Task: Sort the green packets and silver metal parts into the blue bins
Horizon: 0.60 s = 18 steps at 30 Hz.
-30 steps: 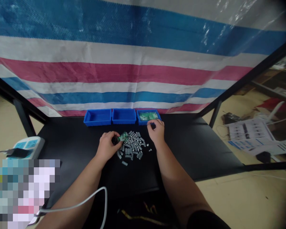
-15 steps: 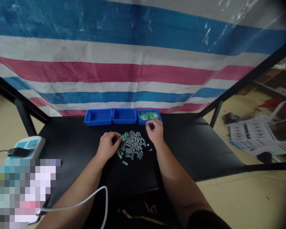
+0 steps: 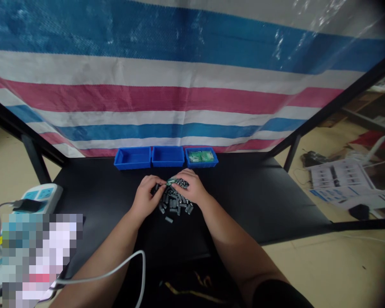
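Over a pile of small grey cylinders and shiny metal bits (image 3: 173,202), both hands meet at a small green packet (image 3: 170,182). My left hand (image 3: 146,194) pinches its left side between thumb and fingers. The fingers of my right hand (image 3: 192,187) close on its right side and cover part of the pile. Only a sliver of the packet shows between the fingertips. One grey cylinder (image 3: 169,220) lies apart, nearer to me.
At the back of the black table (image 3: 253,201) stand a left blue tray (image 3: 133,166), a middle blue tray (image 3: 167,164) and a right blue tray (image 3: 202,164) holding green packets. A power strip (image 3: 49,199) sits at left; a white cable (image 3: 115,273) crosses my left forearm.
My right hand has come from the right blue tray's front edge leftward and down onto the green packet. My left hand has stayed about in place, holding it.
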Available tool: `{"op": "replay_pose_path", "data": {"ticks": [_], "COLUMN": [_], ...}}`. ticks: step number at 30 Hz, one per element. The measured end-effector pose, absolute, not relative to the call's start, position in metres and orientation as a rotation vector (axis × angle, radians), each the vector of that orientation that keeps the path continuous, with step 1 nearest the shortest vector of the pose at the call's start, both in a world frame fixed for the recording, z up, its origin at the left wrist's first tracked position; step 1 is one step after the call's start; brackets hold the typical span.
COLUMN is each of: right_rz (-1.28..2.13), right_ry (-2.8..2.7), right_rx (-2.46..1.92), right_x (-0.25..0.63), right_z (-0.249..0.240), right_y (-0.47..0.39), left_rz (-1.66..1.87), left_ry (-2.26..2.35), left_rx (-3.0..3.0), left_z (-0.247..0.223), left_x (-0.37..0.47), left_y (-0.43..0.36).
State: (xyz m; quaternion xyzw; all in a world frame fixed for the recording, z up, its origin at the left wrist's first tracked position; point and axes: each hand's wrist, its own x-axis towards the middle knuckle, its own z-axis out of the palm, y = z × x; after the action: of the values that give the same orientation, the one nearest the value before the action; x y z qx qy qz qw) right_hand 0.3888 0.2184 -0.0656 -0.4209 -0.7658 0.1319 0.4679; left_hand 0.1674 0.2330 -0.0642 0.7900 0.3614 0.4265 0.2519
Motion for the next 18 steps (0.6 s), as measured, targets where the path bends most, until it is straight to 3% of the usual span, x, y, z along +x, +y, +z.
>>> {"op": "replay_pose_path", "data": {"ticks": [11,18], "right_rz": [0.592,0.629], "right_ry": [-1.816,-1.855], "right_rx": [-0.981,-0.887], "right_x": [0.388,0.385], "right_z": [-0.061,-0.057], "right_y": [0.215,0.212], "left_rz": [1.051,1.042], "left_ry": [0.870,0.849], "left_rx": [1.567,1.771], "left_z": [-0.086,-0.077], "left_x": [0.176,0.173], "left_y": [0.232,0.231]}}
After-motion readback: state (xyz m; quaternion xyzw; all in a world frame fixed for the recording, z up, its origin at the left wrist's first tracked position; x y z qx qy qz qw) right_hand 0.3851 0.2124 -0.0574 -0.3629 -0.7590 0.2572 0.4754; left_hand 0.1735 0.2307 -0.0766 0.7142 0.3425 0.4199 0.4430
